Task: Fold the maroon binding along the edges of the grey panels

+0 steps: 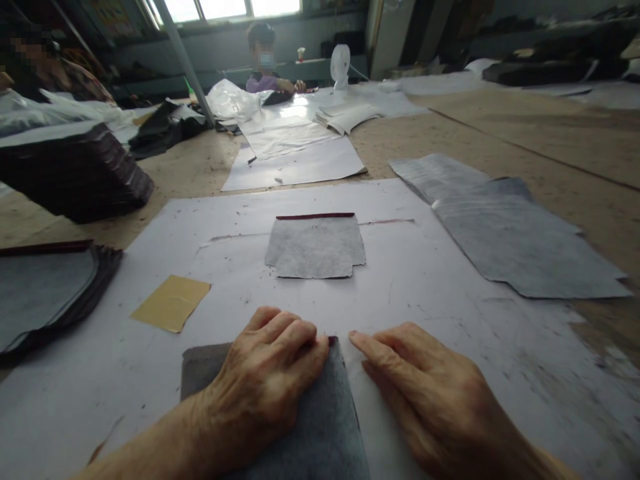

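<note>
A large grey fabric-like piece [320,427] lies at the near edge of the white sheet, with a dark red bit showing at its top right corner. My left hand [265,373] rests on it, fingers curled down on its upper edge, thumb beside the red corner. To the right of the piece, my right hand [425,387] lies on the white sheet with its fingers stretched toward that corner, holding nothing I can see. Ahead of both hands is a smaller grey piece [316,247] with notched lower corners and a dark red strip along its top.
A tan square [173,303] lies left of my hands on the white sheet [400,293]. Dark stacks [75,173] and edged grey pieces [40,287] stand at left. Grey sheets [520,233] spread at right. Farther back are a pole [185,63], a white fan [341,67] and two people.
</note>
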Demonstrator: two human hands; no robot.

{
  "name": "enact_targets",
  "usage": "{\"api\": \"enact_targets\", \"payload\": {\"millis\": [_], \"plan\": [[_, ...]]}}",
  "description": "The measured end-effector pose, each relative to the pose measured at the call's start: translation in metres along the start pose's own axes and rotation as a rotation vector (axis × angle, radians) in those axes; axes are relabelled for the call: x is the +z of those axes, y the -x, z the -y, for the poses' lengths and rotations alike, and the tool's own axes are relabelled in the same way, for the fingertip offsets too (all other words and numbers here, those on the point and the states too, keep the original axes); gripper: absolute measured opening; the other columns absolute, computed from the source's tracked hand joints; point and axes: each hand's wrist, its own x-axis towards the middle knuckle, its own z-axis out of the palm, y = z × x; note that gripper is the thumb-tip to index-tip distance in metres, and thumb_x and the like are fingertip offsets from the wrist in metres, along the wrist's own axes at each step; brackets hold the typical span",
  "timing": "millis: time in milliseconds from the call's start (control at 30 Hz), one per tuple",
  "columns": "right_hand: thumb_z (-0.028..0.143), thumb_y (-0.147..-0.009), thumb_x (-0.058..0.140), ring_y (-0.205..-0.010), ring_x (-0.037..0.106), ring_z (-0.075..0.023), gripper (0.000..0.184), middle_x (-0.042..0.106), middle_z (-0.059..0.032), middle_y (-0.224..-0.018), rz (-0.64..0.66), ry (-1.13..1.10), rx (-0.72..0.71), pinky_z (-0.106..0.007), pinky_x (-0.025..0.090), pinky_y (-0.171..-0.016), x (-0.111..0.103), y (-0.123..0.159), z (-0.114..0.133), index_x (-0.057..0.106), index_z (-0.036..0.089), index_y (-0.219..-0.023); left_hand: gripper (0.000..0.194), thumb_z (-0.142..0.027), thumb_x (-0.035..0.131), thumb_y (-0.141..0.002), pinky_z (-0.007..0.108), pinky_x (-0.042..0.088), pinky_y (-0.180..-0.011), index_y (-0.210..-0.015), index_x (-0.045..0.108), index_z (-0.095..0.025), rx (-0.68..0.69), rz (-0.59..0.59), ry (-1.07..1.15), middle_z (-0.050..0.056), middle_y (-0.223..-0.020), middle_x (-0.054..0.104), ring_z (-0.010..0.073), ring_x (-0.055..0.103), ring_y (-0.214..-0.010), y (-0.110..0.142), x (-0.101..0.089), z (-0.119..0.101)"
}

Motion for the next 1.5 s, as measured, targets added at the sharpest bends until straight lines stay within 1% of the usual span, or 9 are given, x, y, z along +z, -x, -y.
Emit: {"api": "enact_targets", "payload": {"millis": [200, 467, 733, 933, 1067, 1200, 1267, 1433, 1500], "plan": [[0.003, -0.082, 0.036, -0.063, 0.047, -0.0171, 0.034, 0.053, -0.0079, -0.069, 0.062, 0.103, -0.087, -0.026, 0.041, -0.047, 0.003, -0.01, 0.003, 0.061, 0.005, -0.105, 0.028, -0.007, 0.035, -0.087, 0.033, 0.038, -0.068, -0.098, 0.061, -0.01, -0.026, -0.004, 0.024, 0.007, -0.079, 0.056, 0.0163, 0.049, -0.072, 0.001, 0.0, 0.0], [0.003, -0.084, 0.032, -0.068, 0.047, -0.0203, 0.036, 0.056, -0.0109, -0.076, 0.086, 0.225, -0.146, -0.032, 0.045, -0.053, 0.003, -0.006, 0.004, 0.062, 0.004, -0.102, 0.026, -0.005, 0.039, -0.085, 0.033, 0.04, -0.07, -0.101, 0.059, -0.011, -0.04, 0.03, 0.04, 0.006, -0.083, 0.058, 0.0153, 0.05, -0.073, 0.001, -0.008, 0.005], [0.004, -0.086, 0.031, -0.069, 0.049, -0.0206, 0.035, 0.057, -0.0115, -0.078, 0.098, 0.213, -0.167, -0.034, 0.047, -0.055, 0.005, -0.006, 0.003, 0.061, 0.004, -0.104, 0.028, -0.004, 0.039, -0.087, 0.031, 0.043, -0.068, -0.108, 0.056, -0.011, -0.003, 0.049, 0.023, 0.007, -0.088, 0.056, 0.0154, 0.05, -0.078, 0.023, -0.021, 0.018], [-0.001, -0.086, 0.029, -0.108, 0.045, -0.0255, 0.036, 0.056, -0.0116, -0.112, 0.13, 0.218, -0.236, -0.039, 0.042, -0.085, 0.003, -0.01, 0.006, 0.057, 0.003, -0.108, 0.027, -0.005, 0.037, -0.088, 0.033, 0.042, -0.068, -0.109, 0.053, -0.007, 0.049, 0.063, -0.02, 0.01, -0.089, 0.058, 0.018, 0.051, -0.08, 0.025, -0.017, 0.018], [-0.002, -0.086, 0.026, -0.104, 0.048, -0.0226, 0.038, 0.058, -0.0116, -0.109, 0.207, 0.141, -0.272, -0.04, 0.039, -0.091, 0.004, -0.019, 0.008, 0.056, 0.003, -0.107, 0.024, -0.006, 0.037, -0.089, 0.035, 0.041, -0.069, -0.106, 0.054, -0.005, 0.072, 0.071, -0.027, 0.009, -0.087, 0.058, 0.0185, 0.052, -0.079, 0.022, -0.017, 0.017], [0.002, -0.085, 0.03, -0.098, 0.051, -0.0212, 0.034, 0.059, -0.0106, -0.107, 0.262, 0.007, -0.243, -0.04, 0.043, -0.087, 0.002, -0.021, -0.001, 0.058, 0.007, -0.103, 0.025, -0.005, 0.036, -0.088, 0.035, 0.04, -0.07, -0.105, 0.055, -0.006, 0.057, 0.08, -0.024, 0.009, -0.086, 0.058, 0.0182, 0.052, -0.078, 0.022, -0.018, 0.018], [0.004, -0.085, 0.034, -0.099, 0.051, -0.02, 0.033, 0.061, -0.008, -0.106, 0.217, -0.049, -0.208, -0.037, 0.046, -0.084, -0.003, -0.02, -0.009, 0.058, 0.011, -0.106, 0.025, -0.004, 0.036, -0.087, 0.035, 0.04, -0.071, -0.104, 0.055, -0.006, 0.047, 0.085, -0.014, 0.009, -0.087, 0.058, 0.0183, 0.052, -0.079, 0.022, -0.018, 0.018], [0.004, -0.084, 0.041, -0.087, 0.057, -0.013, 0.026, 0.063, -0.0022, -0.091, 0.067, -0.055, 0.051, -0.025, 0.049, -0.074, -0.015, -0.024, -0.021, 0.063, 0.019, -0.087, 0.026, -0.006, 0.033, -0.089, 0.036, 0.039, -0.073, -0.105, 0.055, -0.006, 0.051, 0.091, 0.003, 0.009, -0.087, 0.057, 0.0183, 0.051, -0.08, 0.023, -0.019, 0.018], [0.004, -0.084, 0.042, -0.084, 0.056, -0.0139, 0.026, 0.062, -0.0038, -0.091, 0.038, -0.013, 0.032, -0.027, 0.049, -0.073, -0.011, -0.031, -0.013, 0.064, 0.017, -0.088, 0.026, -0.007, 0.034, -0.09, 0.036, 0.039, -0.074, -0.105, 0.054, -0.007, 0.042, 0.091, 0.002, 0.008, -0.087, 0.057, 0.0179, 0.051, -0.08, 0.023, -0.019, 0.017]]}}
